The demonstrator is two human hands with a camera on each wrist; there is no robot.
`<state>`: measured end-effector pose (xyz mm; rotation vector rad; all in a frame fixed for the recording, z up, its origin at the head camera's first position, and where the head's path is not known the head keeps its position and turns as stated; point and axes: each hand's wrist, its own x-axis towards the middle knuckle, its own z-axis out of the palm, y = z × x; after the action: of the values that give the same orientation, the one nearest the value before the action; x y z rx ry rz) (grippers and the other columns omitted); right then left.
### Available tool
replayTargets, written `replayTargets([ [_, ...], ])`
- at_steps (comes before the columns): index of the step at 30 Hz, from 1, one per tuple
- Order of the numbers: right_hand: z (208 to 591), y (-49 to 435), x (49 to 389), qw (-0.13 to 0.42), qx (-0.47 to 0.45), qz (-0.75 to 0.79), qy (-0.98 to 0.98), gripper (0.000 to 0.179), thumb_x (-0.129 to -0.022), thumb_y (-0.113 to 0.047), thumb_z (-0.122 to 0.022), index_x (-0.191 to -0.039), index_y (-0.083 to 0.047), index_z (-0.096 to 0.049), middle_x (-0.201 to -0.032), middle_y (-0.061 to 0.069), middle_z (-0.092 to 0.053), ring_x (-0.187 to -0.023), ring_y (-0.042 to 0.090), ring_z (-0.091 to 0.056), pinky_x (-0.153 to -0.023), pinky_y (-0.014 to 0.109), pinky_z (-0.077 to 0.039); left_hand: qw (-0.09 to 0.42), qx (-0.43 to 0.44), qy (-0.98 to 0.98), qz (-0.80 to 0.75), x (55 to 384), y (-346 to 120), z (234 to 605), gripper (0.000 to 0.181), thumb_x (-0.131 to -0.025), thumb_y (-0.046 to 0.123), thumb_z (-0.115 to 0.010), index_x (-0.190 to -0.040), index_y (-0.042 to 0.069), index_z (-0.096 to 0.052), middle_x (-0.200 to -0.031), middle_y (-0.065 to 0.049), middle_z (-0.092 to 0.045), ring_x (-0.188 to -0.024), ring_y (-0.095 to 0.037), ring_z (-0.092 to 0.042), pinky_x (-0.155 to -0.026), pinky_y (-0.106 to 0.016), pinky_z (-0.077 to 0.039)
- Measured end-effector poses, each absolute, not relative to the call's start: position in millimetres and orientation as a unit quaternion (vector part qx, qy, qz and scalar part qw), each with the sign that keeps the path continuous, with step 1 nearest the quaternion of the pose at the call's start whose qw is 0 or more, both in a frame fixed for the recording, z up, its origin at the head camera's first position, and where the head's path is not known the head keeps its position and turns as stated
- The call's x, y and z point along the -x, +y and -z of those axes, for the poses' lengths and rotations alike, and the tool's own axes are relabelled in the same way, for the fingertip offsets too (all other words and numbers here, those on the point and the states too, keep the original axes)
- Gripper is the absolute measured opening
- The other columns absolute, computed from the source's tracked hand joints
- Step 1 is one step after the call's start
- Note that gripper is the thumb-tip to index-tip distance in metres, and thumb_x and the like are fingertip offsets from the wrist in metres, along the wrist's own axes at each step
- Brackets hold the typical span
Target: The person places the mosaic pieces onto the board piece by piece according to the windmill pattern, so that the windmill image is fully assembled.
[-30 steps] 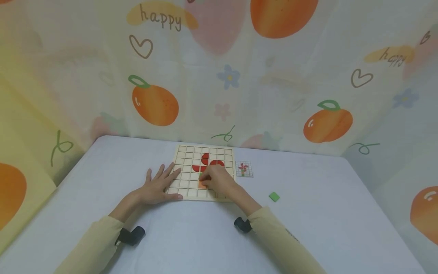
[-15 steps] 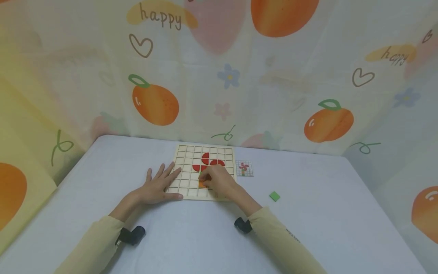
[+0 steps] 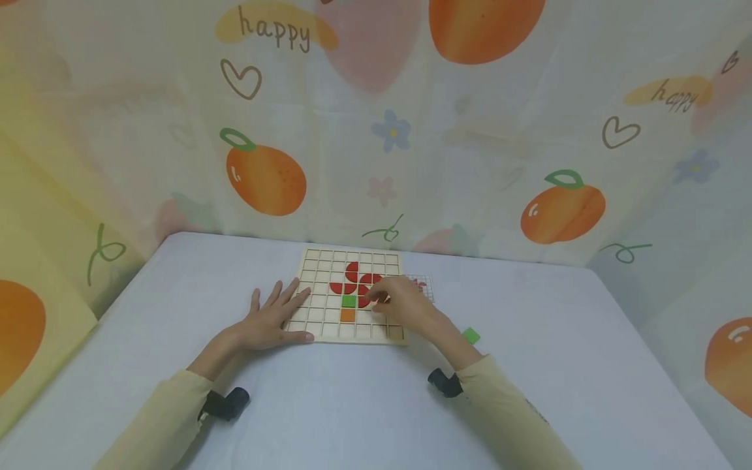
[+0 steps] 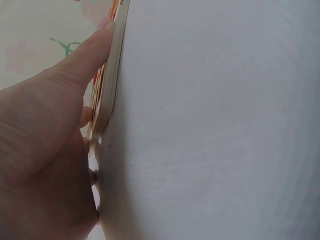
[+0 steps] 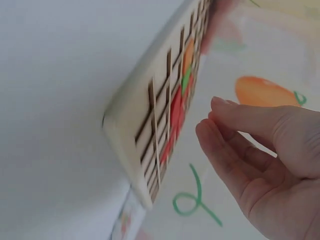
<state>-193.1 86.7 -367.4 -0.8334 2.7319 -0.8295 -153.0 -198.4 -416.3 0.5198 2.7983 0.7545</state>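
A wooden grid board (image 3: pixel 317 331) lies on the white table. Red quarter-round pieces (image 3: pixel 343 288) sit in its cells as a pinwheel, with a green square tile (image 3: pixel 349 301) and an orange square tile (image 3: pixel 348 315) in line below. My left hand (image 3: pixel 267 323) rests fingers spread on the board's left side, its thumb along the near edge (image 4: pixel 107 95). Over the board's right half hovers my right hand (image 3: pixel 405 303). In the right wrist view its thumb and fingertips (image 5: pixel 207 132) come together with nothing visible between them, apart from the board.
Partly behind my right hand, a small pattern card (image 3: pixel 427 287) lies right of the board. A loose green square tile (image 3: pixel 471 335) is on the table nearer me, partly covered by my right wrist. A fruit-printed cloth (image 3: pixel 376 163) hangs behind the table.
My right hand has lifted away from the green and orange tiles and moved right, uncovering both in their cells. It now overlaps the card. My left hand has stayed put.
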Motion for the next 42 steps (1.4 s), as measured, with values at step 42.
replayTargets([
  [42,374,240,171,0.127,0.115,0.197,0.965,0.023,-0.075,-0.011,-0.083,-0.092,0.002,-0.073,-0.083,0.005,-0.066,-0.075,0.019,-0.058,-0.068,0.035,-0.052,0.102,-0.169,0.95,-0.241,158,-201,422,0.098,-0.084,0.059,-0.067,-0.156,0.01,-0.023,-0.163,-0.02,-0.005,-0.146,-0.049,0.006,-0.106,-0.069,0.014],
])
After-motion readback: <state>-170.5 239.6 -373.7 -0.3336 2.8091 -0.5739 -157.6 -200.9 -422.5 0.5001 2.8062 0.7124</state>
